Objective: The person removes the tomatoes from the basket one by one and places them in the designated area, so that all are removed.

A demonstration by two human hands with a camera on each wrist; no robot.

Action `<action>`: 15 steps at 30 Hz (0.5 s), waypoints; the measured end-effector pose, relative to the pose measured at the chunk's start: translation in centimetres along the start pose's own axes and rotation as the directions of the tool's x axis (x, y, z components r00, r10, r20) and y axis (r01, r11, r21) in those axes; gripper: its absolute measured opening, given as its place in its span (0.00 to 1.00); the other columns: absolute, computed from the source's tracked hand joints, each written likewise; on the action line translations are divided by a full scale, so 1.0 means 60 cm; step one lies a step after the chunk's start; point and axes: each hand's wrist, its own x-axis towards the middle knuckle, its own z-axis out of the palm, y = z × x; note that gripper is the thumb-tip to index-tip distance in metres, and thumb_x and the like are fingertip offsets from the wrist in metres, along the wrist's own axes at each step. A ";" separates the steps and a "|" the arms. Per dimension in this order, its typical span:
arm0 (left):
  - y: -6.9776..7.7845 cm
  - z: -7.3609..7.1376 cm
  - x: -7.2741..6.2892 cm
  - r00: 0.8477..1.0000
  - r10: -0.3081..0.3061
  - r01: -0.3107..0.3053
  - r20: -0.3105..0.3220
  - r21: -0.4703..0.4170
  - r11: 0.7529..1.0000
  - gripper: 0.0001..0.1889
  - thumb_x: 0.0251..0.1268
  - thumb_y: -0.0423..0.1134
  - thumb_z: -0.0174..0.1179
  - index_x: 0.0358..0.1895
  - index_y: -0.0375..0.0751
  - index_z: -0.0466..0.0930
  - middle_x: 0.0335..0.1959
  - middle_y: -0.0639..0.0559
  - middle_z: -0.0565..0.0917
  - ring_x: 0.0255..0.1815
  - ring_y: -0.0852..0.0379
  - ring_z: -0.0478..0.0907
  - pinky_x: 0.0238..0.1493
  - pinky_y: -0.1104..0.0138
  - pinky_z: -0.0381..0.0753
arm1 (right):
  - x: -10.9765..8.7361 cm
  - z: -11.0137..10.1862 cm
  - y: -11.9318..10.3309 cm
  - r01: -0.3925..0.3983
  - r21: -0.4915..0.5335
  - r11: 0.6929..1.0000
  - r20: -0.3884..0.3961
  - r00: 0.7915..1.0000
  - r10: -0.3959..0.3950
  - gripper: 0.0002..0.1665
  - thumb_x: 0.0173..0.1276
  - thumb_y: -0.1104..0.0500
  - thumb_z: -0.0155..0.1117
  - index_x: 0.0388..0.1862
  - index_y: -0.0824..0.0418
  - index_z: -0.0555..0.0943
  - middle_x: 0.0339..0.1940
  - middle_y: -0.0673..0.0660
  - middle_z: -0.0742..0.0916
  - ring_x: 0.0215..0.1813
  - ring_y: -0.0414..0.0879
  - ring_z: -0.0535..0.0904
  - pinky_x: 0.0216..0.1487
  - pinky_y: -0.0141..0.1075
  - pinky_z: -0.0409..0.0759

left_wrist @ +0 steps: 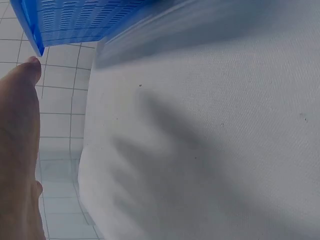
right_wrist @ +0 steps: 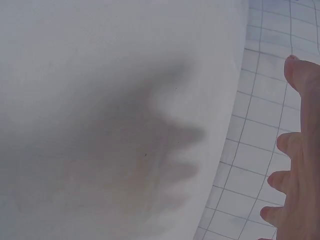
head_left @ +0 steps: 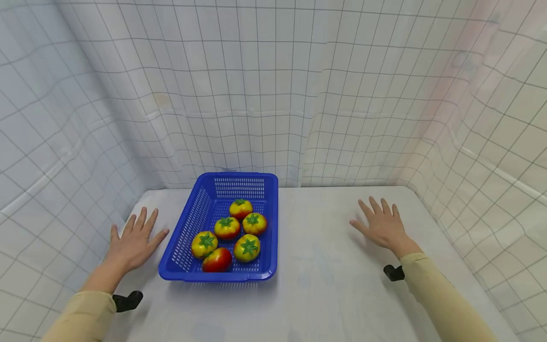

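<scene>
A blue plastic basket (head_left: 218, 276) stands left of centre on the white table. Inside lie several yellow-and-red tomato-like fruits (head_left: 227, 228) with green star-shaped tops, one of them tipped on its side. My left hand (head_left: 133, 242) is spread palm down just left of the basket, its thumb nearest the basket wall. Over on the right, my right hand (head_left: 381, 225) is held with fingers spread, away from the basket. Both hands hold nothing, and each casts a shadow on the table in its wrist view.
White curtains with a dark grid pattern (head_left: 273, 95) hang behind the table (head_left: 325, 266) and along both sides. Black straps with small mounts (head_left: 128, 301) sit at both wrists, by the beige sleeves (head_left: 444, 297).
</scene>
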 end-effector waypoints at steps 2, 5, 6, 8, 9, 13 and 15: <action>0.001 -0.003 -0.002 1.000 0.010 -0.010 -0.008 -0.009 1.000 0.45 0.78 0.68 0.36 0.83 0.43 0.33 0.81 0.28 0.35 0.78 0.21 0.36 0.65 0.25 0.23 | 0.001 -0.002 -0.001 0.000 0.002 1.000 -0.003 1.000 0.000 0.53 0.74 0.23 0.40 0.83 0.58 0.54 0.82 0.72 0.56 0.79 0.76 0.44 0.72 0.73 0.38; 0.002 -0.007 -0.004 0.999 0.026 -0.027 -0.021 -0.024 0.999 0.44 0.79 0.66 0.36 0.83 0.43 0.33 0.81 0.28 0.35 0.78 0.21 0.36 0.65 0.25 0.24 | 0.004 -0.005 -0.003 0.003 0.018 1.000 -0.009 1.000 -0.003 0.54 0.74 0.23 0.40 0.83 0.58 0.54 0.82 0.72 0.55 0.79 0.76 0.44 0.72 0.73 0.37; 0.003 -0.009 -0.005 0.999 0.031 -0.031 -0.023 -0.032 0.999 0.43 0.80 0.65 0.37 0.83 0.43 0.33 0.81 0.28 0.35 0.78 0.22 0.36 0.65 0.25 0.24 | 0.004 -0.005 -0.004 0.004 0.028 1.000 -0.011 1.000 -0.004 0.54 0.74 0.23 0.41 0.83 0.58 0.54 0.82 0.72 0.55 0.79 0.76 0.44 0.72 0.73 0.37; 0.004 -0.012 -0.007 0.999 0.039 -0.040 -0.025 -0.049 0.998 0.43 0.80 0.65 0.37 0.83 0.43 0.33 0.81 0.29 0.35 0.78 0.22 0.36 0.65 0.24 0.24 | 0.007 -0.005 -0.007 0.010 0.051 0.999 -0.014 1.000 -0.009 0.54 0.74 0.23 0.41 0.83 0.59 0.54 0.82 0.72 0.55 0.79 0.76 0.44 0.72 0.73 0.38; 0.005 -0.014 -0.008 0.999 0.043 -0.044 -0.024 -0.060 0.997 0.43 0.80 0.64 0.37 0.83 0.43 0.33 0.81 0.29 0.35 0.78 0.22 0.36 0.65 0.24 0.24 | 0.009 -0.005 -0.009 0.014 0.061 0.998 -0.014 1.000 -0.013 0.53 0.75 0.24 0.41 0.83 0.59 0.54 0.82 0.72 0.55 0.79 0.76 0.44 0.72 0.73 0.38; 0.012 -0.022 -0.014 0.999 0.049 -0.051 -0.020 -0.102 0.994 0.42 0.80 0.64 0.37 0.83 0.43 0.33 0.82 0.29 0.35 0.78 0.21 0.36 0.65 0.24 0.25 | 0.014 -0.006 -0.015 0.028 0.108 0.994 -0.015 1.000 -0.026 0.53 0.76 0.25 0.41 0.83 0.59 0.53 0.82 0.72 0.55 0.79 0.76 0.44 0.72 0.72 0.39; 0.016 -0.025 -0.017 0.998 0.051 -0.054 -0.023 -0.114 0.992 0.42 0.81 0.64 0.37 0.83 0.43 0.34 0.82 0.29 0.35 0.77 0.21 0.37 0.65 0.24 0.26 | 0.016 -0.007 -0.019 0.032 0.128 0.991 -0.014 0.999 -0.030 0.52 0.76 0.25 0.40 0.84 0.59 0.52 0.82 0.72 0.55 0.79 0.76 0.44 0.73 0.72 0.39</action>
